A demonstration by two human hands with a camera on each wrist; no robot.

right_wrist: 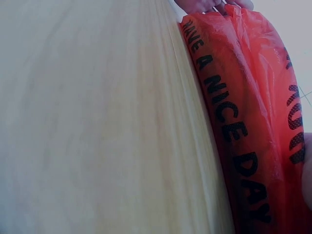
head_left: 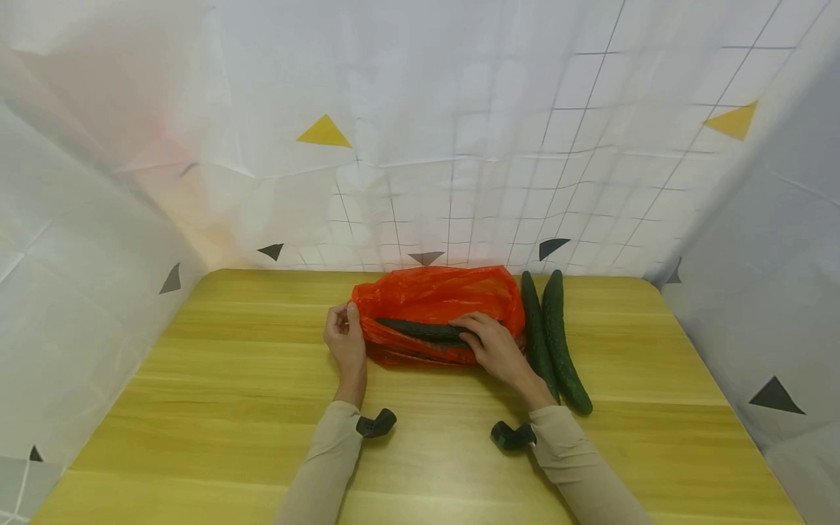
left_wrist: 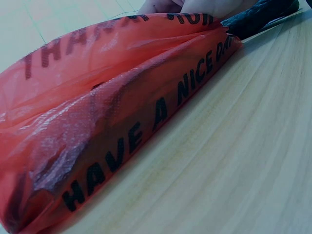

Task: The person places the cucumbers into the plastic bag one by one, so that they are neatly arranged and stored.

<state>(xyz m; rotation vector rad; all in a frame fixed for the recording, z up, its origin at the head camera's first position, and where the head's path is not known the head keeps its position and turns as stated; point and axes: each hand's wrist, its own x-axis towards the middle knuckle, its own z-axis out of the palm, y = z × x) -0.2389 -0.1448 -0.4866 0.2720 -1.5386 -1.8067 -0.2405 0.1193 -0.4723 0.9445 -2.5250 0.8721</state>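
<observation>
A red plastic bag [head_left: 442,288] with black lettering lies on its side in the middle of the table, its mouth spread. Inside its opening a dark green cucumber [head_left: 420,329] lies lengthwise. My left hand [head_left: 345,339] pinches the bag's left end between thumb and fingers. From the right, my right hand [head_left: 492,346] holds the cucumber's right part, which is hidden under the fingers. Dark shapes show faintly through the bag's front in the left wrist view. Just beyond the bag's right end, two more cucumbers [head_left: 538,339] lie side by side on the wood.
The wood-grain table [head_left: 230,408] extends on both sides and in front. White sheeting [head_left: 420,160] with grid lines and triangles hangs behind its far edge. Each wrist carries a small black device, one on the left [head_left: 377,424], one on the right [head_left: 513,436].
</observation>
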